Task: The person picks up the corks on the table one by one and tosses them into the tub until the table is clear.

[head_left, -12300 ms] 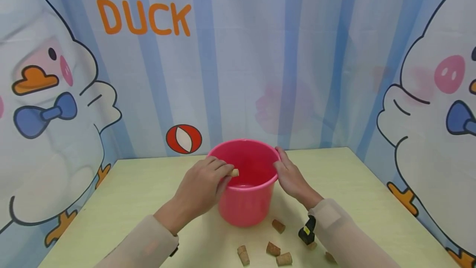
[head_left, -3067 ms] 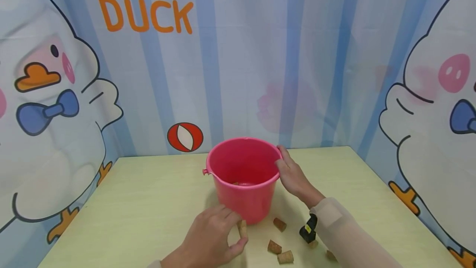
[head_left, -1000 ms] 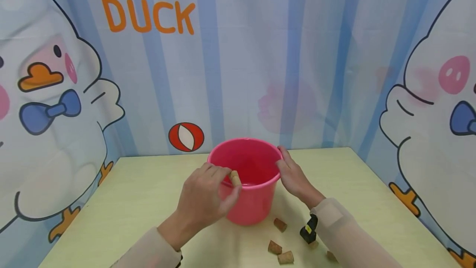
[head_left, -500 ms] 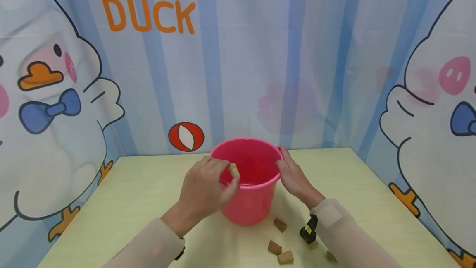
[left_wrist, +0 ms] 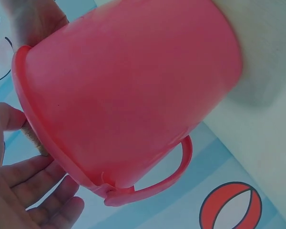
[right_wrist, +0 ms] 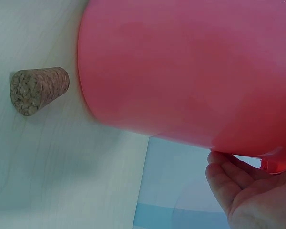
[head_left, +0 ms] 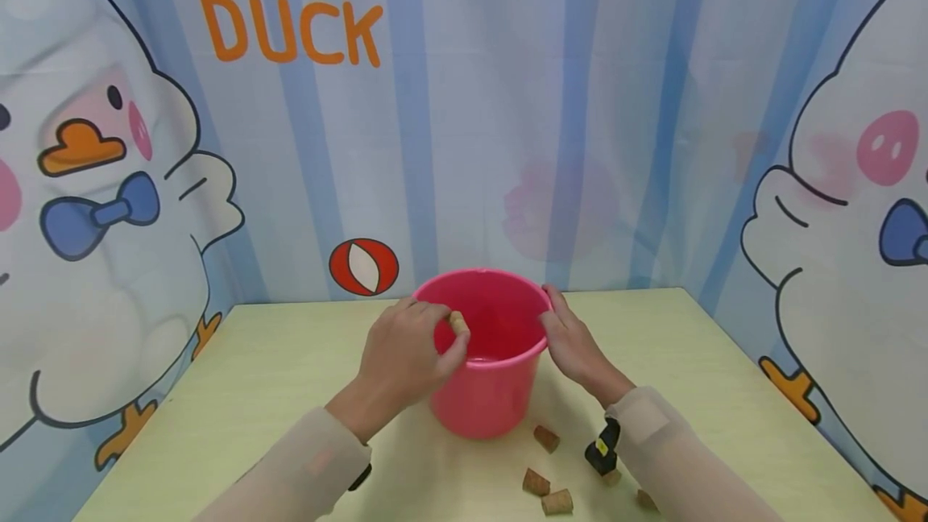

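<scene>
Left hand (head_left: 406, 349) hangs arched at the bucket's near-left rim, thumb and forefinger pinching a cork (head_left: 459, 323) at their tips, remaining fingers loosely spread! Across from them, right hand (head_left: 576, 345) grips the pink bucket (head_left: 484, 401) by its rim; loose corks (head_left: 536, 482) lie below those fingers.
</scene>
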The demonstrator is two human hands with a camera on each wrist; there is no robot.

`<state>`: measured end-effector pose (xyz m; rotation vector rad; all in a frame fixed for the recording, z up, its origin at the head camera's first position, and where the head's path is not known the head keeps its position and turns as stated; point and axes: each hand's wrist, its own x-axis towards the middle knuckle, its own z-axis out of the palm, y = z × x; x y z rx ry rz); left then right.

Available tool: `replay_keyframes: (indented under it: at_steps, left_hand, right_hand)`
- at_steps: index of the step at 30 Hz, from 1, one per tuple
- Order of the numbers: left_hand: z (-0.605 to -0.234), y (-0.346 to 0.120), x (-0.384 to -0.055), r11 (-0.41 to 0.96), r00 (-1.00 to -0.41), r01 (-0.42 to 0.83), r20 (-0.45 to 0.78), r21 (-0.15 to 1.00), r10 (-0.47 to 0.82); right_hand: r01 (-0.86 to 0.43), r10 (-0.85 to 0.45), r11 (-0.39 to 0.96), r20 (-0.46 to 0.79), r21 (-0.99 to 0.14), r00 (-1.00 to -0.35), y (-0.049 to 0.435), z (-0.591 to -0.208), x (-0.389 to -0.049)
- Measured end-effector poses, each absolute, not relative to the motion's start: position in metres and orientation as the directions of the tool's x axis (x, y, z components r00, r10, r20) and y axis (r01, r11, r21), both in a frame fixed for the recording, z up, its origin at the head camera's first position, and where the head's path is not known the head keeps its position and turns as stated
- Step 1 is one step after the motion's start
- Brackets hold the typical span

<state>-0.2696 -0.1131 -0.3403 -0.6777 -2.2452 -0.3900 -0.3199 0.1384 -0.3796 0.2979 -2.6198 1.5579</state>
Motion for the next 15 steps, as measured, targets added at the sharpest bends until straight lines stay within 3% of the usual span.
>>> replay_keyframes:
  at_steps: [9, 15]
  left_hand:
    - [-0.3370, -0.1059, -0.2696, 0.846, -0.719, 0.508, 0.622, 0.163, 0.312]
    - [-0.3380, -0.1061, -0.2679, 0.862, -0.749, 0.479, 0.590, 0.167, 0.302]
  right_hand:
    - [-0.208, -0.130, 0.467, 0.166, -0.860, -0.977, 0.1383, -0.3793, -0.3204]
    - [-0.211, -0.133, 0.462, 0.168, -0.861, -0.977, 0.1386, -0.3795, -0.3205]
